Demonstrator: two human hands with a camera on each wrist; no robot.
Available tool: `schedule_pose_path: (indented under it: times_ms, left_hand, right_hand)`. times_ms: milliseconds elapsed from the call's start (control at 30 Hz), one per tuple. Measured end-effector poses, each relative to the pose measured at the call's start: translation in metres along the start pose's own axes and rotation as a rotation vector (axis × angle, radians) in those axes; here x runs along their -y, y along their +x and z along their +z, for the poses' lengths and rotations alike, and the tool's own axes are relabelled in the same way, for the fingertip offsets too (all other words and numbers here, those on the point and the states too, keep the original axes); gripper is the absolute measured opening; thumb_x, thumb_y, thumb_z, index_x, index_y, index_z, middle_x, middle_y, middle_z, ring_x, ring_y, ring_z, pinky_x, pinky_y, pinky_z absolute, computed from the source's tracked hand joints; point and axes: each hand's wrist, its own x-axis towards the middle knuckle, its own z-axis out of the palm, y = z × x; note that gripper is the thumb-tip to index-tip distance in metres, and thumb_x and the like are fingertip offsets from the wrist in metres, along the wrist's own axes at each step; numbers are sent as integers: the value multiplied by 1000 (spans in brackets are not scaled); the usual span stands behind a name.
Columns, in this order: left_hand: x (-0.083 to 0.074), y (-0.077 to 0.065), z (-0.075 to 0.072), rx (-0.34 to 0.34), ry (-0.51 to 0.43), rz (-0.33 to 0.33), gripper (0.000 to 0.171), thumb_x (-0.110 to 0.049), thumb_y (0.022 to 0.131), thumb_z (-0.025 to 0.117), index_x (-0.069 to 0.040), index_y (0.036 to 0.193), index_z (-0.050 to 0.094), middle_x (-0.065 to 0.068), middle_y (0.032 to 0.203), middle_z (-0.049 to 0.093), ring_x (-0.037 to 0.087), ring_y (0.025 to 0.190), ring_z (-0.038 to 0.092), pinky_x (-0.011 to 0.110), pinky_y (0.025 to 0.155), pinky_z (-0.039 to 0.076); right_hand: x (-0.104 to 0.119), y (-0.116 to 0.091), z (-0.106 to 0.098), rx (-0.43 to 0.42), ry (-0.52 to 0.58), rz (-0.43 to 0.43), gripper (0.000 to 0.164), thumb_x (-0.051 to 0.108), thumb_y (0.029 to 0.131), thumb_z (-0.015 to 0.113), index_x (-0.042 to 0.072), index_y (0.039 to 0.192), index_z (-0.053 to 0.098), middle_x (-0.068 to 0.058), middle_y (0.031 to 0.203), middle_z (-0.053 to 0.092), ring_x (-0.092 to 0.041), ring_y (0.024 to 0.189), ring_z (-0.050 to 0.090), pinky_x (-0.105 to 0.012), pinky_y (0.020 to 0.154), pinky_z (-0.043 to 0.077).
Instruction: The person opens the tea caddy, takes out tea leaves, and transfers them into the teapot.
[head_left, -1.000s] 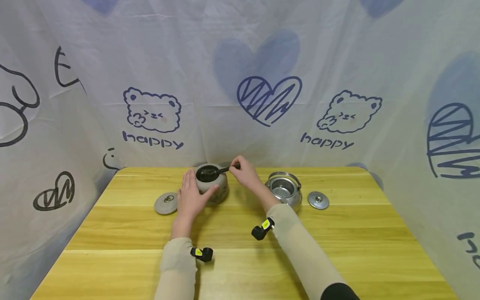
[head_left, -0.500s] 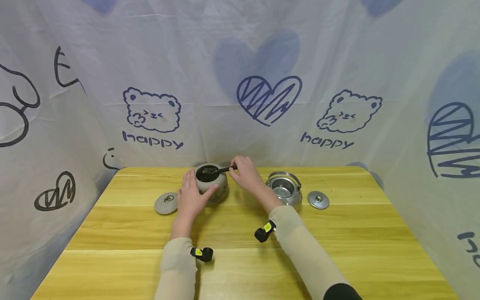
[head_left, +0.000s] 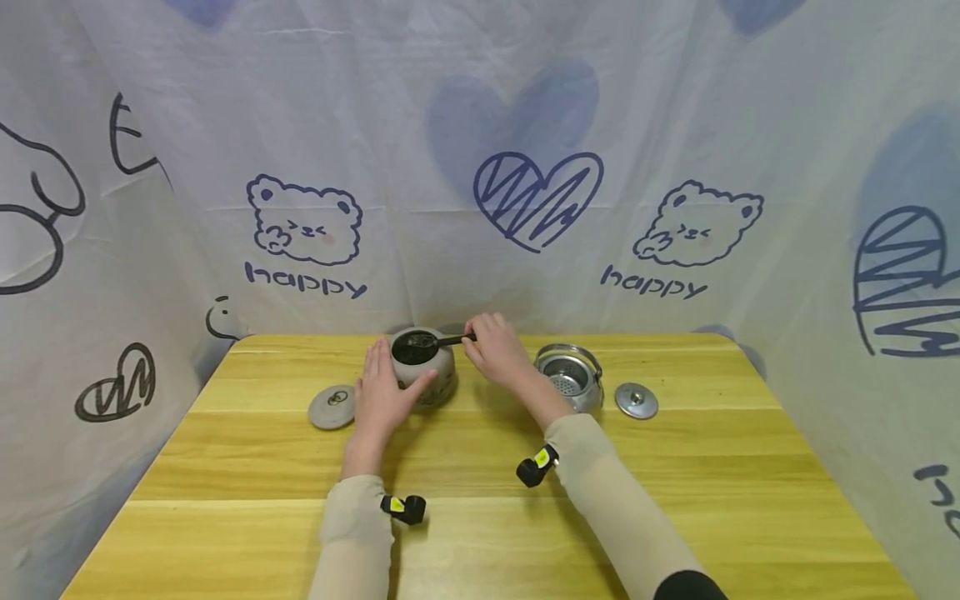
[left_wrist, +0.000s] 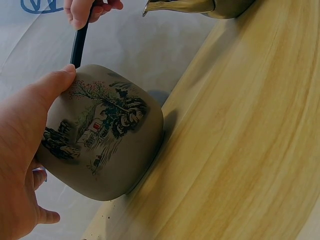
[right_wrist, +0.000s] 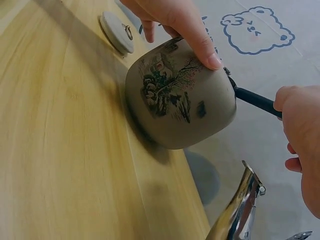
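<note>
Makeshift booth: doodle-printed cloth (head_left: 420,117) walls round wooden table (head_left: 465,467)

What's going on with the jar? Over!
Left hand holds the jar, lid off. Right hand pinches dark scoop, end at the jar's mouth. Nothing seen in the way; teapot stands apart.

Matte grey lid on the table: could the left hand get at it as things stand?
Probably yes: the lid lies right beside the left hand, with nothing seen resting on it. That hand touches the jar, though, so it would likely have to leave it first.
</note>
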Motion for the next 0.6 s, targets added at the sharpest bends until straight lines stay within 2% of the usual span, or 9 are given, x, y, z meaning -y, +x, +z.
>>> schedule_pose_path:
  times_ms: [233,600]
  left_hand:
    - [0,-1,0,5,8,-1,113,-78,82,50,-7,157,4,15,165,10,32,153,10,68,115,19]
    - [0,0,0,8,-7,0,113,-78,83,50,-8,158,2,14,165,8,32,153,8,67,116,17]
  right_hand:
    - [-4,-5,-3,-56,11,-27,15,18,99,52,4,104,57,-11,101,61,-28,93,51,-42,86,45]
    - [-11,-20,-28,-35,30,-37,18,19,102,47,4,107,56,-11,104,59,-27,96,50,-41,90,44]
